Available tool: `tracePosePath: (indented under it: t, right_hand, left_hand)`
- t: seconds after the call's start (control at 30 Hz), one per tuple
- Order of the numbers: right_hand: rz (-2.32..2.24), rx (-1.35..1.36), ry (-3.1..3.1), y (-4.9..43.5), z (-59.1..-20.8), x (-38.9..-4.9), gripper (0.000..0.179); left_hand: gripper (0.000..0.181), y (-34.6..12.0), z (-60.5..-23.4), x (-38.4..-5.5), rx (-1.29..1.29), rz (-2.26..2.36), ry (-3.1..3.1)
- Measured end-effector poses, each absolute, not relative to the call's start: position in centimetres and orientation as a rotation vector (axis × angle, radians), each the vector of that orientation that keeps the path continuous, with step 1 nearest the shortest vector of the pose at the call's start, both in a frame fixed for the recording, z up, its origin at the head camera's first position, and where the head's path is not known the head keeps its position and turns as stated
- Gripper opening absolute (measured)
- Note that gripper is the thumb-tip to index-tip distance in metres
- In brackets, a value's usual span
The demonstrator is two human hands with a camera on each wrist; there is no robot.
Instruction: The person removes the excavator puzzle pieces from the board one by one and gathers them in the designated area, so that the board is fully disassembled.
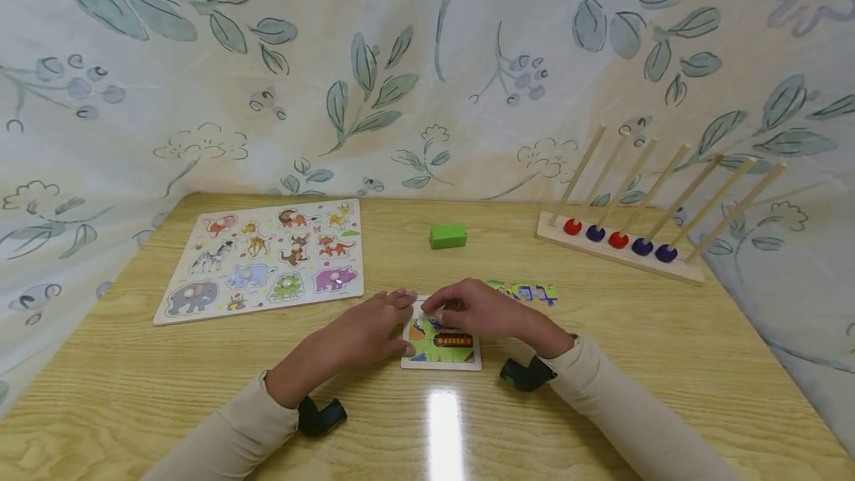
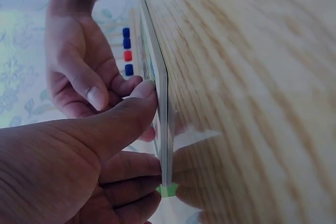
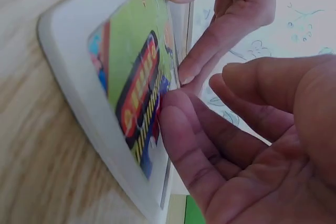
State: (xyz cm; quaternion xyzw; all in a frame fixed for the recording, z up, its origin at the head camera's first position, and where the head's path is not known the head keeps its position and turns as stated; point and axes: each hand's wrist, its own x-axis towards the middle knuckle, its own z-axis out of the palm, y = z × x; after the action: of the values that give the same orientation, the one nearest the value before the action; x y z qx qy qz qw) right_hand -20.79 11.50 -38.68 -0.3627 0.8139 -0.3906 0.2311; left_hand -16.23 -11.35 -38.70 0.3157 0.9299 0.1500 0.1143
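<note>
A small jigsaw puzzle (image 1: 453,341) with a tracked digger picture lies in a white-rimmed tray (image 1: 441,365) in front of me. My left hand (image 1: 364,334) rests along the tray's left side, its thumb (image 2: 143,90) on the rim and its other fingers toward the far left corner. With bent fingertips (image 3: 176,124), my right hand (image 1: 486,310) presses on the upper part of the picture. Its thumb stands apart from them in the right wrist view. The right hand covers part of the puzzle in the head view. Several loose puzzle pieces (image 1: 534,292) lie just beyond that hand.
An animal peg board (image 1: 267,254) lies at the back left. Farther back in the middle sits a green block (image 1: 448,236). A wooden rack (image 1: 621,251) with upright rods and red and blue beads stands at the back right, before a patterned cloth (image 1: 427,95).
</note>
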Motion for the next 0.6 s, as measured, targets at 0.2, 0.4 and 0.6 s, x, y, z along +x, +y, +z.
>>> tracePosePath:
  t: [0.2, 0.4, 0.6]
  right_hand:
    - [-1.074, -1.039, 2.178, 11.5, -39.2, -21.1, 0.025]
    - [-1.102, -1.054, 2.164, 11.4, -39.5, -21.1, 0.026]
    - [-1.155, -1.081, 2.163, 11.0, -39.8, -21.1, 0.026]
  left_hand:
    - [0.063, -11.4, -38.7, -16.2, 0.922, 0.451, 2.713]
    - [0.066, -11.4, -38.8, -16.3, 0.914, 0.459, 2.7]
    - [0.065, -11.4, -38.8, -16.4, 0.904, 0.461, 2.705]
